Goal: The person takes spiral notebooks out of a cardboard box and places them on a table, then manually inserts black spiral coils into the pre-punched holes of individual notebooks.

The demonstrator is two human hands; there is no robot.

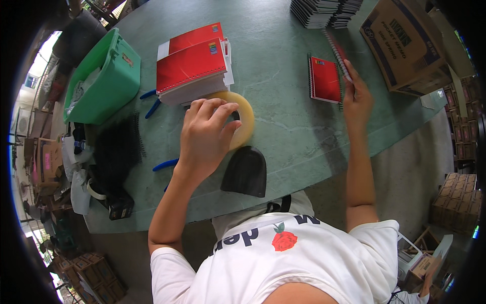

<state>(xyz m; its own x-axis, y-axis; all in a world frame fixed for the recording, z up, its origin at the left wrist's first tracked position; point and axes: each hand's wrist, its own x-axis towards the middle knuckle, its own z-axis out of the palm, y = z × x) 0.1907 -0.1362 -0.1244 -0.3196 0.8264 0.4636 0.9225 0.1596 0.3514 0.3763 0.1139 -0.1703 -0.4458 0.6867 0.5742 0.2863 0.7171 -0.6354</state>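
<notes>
My right hand (358,104) grips a small red spiral notebook (336,53) by its near end. It is tilted up on edge and slightly blurred. Just left of it, another red spiral notebook (325,81) lies flat on the table. My left hand (202,137) hovers over or rests at a wide yellowish tape roll (246,119), fingers curved and apart, with nothing seen in them; whether it touches the roll, I cannot tell. Beyond that hand stand stacks of red-covered sheets (190,66) with punched edges. A black curved piece (245,172) lies nearer my body.
A green bin (114,81) stands at the left, beside a heap of black wire coils (119,144). Blue tool handles (165,164) stick out near my left wrist. Stacked notebooks (324,12) are at the far side, and a cardboard box (405,45) sits at the right.
</notes>
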